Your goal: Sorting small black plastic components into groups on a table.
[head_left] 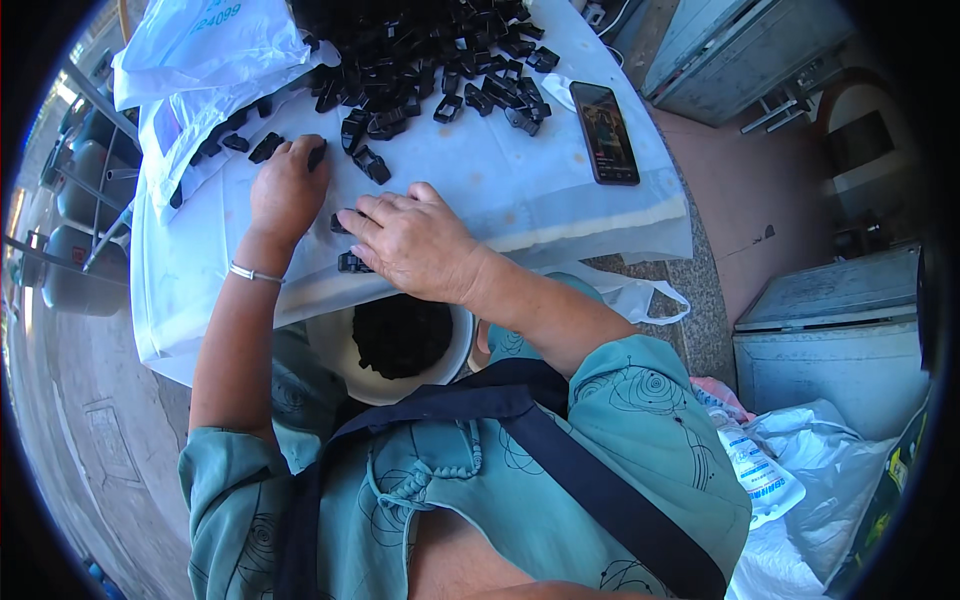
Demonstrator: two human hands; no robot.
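My left hand [288,188] is closed at the left of the table, with a small black plastic part [317,155] pinched at its fingertips. My right hand [415,245] reaches in near the table's front edge, fingers bent together with their tips on another black plastic part [338,223]; the thumb is mostly hidden. Just below those fingertips a black clip-like part [352,263] lies on the white cloth. A loose black part [371,165] rests between the hands and the big pile of black parts [420,60].
A white plastic bag [215,50] lies at the far left, several black parts beside it. A phone [604,135] lies on the tablecloth [560,210] at the right. Below the front edge, a white basin [460,340] holds dark pieces. Metal cabinets [830,330] stand at the right.
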